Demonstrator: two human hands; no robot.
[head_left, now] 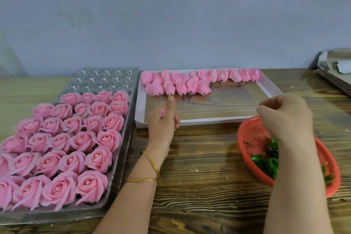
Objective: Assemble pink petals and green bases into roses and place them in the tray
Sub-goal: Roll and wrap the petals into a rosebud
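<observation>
Though half-hidden, petal (163,111) inside left grip (163,122).

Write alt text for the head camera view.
A left hand grips a pink petal bud while the right hand hovers over a red plastic mesh basket of green bases. A clear plastic tray holds finished pink roses; a white cardboard box holds more pink buds.

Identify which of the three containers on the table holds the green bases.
The red basket, at the right, with green bases inside; the clear tray holds finished roses, the white box bare pink buds.
</observation>
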